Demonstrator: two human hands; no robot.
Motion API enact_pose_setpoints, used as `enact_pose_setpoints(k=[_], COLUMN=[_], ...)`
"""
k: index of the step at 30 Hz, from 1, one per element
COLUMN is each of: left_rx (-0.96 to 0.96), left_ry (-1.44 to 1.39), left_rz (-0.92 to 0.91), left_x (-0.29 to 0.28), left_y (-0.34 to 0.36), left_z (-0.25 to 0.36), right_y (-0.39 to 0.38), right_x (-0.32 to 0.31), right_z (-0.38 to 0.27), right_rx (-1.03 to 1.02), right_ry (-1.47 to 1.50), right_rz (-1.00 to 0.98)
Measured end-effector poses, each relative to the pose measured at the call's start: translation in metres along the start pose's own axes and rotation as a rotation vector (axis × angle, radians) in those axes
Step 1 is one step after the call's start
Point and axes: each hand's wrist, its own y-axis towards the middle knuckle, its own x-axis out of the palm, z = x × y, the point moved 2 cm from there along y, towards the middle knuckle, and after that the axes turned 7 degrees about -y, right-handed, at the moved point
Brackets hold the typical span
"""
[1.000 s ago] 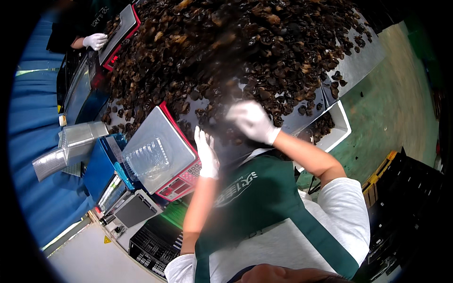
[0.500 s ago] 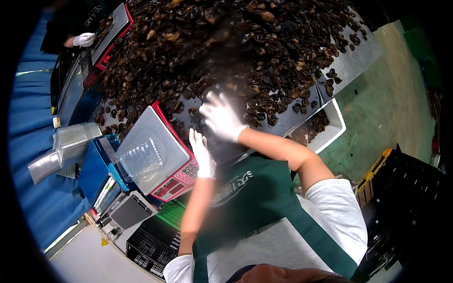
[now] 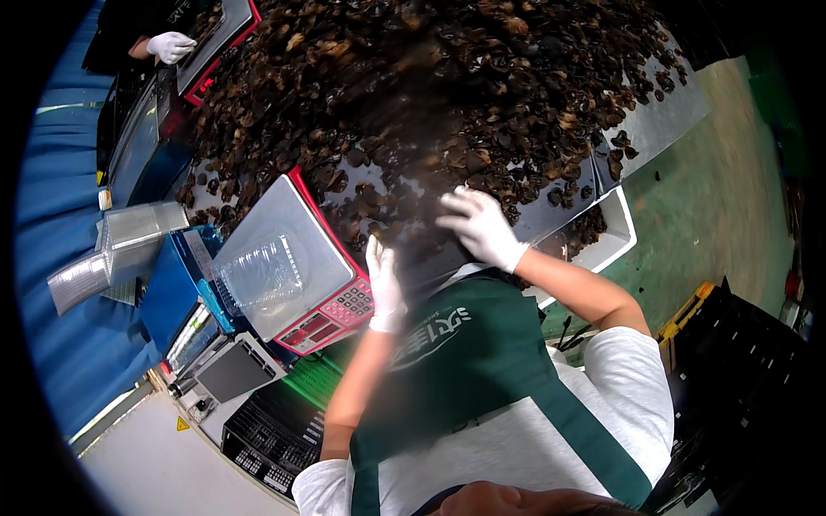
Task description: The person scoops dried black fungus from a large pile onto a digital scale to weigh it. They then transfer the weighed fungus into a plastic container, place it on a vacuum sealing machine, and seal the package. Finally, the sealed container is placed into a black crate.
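- While a co-worker's gloved hand [image 3: 169, 46] rests at a second scale in the upper left of the frame, stacks of clear plastic trays [image 3: 116, 249] lie on the blue cloth at the left edge.
- Left of centre, one clear tray [image 3: 261, 273] sits on the red-edged scale [image 3: 297, 258], with no dried mushrooms in it that can be made out.
- Just right of the scale's keypad, your left hand [image 3: 384, 288], in a white glove, stands edge-on with fingers straight; it holds nothing that shows, and it has stayed near the keypad over the last second.
- At centre, your right hand [image 3: 482, 228], also gloved, lies palm down with fingers spread at the near edge of the mound. A second ago it was raised further right; it has since swept left and settled beside the left hand. Whether anything is gathered beneath the palm cannot be told.
- Across the top of the frame, the heap of dark dried mushrooms [image 3: 447, 95] covers the metal table [image 3: 662, 120]; a white bin [image 3: 615, 236] at centre right holds more.
- Judged from this, you are drawing mushrooms toward the scale, the tray not yet filled.
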Motion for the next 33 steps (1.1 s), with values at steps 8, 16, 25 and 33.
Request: enact_pose_setpoints(k=[8,16,25,33], left_rx=[0.005,0.034,0.646,0.748], left_ry=[0.043,0.019,0.744,0.747], left_rz=[-0.02,0.013,0.116,0.153], left_x=[-0.005,0.006,0.021,0.021], left_y=[-0.005,-0.014,0.008,0.066], left_z=[-0.007,0.008,0.015,0.031], right_y=[0.118,0.095,0.02,0.006], right_x=[-0.007,0.027,-0.033,-0.037], right_z=[0.034,-0.036,0.026,0.031], right_rx=[0.213,-0.15,0.372,0.433], right_ry=[-0.082,0.287,0.185,0.222], right_rz=[0.336,0.142,0.395,0.406])
